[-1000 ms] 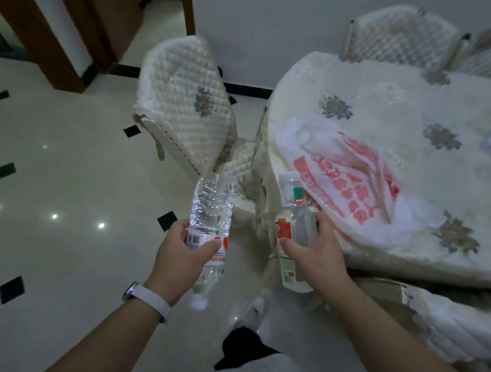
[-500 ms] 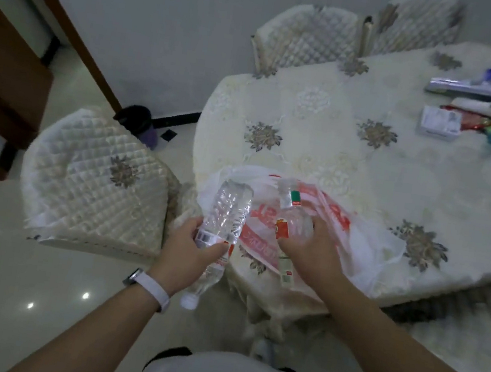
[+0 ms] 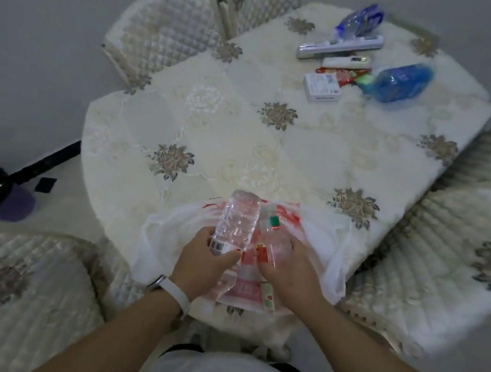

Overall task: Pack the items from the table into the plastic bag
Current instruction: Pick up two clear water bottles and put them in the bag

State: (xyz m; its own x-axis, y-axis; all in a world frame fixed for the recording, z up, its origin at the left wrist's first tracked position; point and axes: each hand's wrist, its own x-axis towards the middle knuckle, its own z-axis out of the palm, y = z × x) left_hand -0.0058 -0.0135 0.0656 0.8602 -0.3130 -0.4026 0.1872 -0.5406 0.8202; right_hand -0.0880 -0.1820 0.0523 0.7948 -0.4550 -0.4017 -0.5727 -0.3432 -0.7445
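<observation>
Our left hand curls round the label end of a clear water bottle, whose other end points toward 12 o'clock. At its 3 o'clock, just beside it, our right hand wraps a smaller bottle with green and red marks. Both bottles hang over the white-and-red plastic bag, which lies at the counter's 6 o'clock edge. Well apart, toward 1 o'clock, lie a white box and a blue bottle.

The cloth-covered table carries a plastic bag at its near edge, a white box and blue bottle opposite.
</observation>
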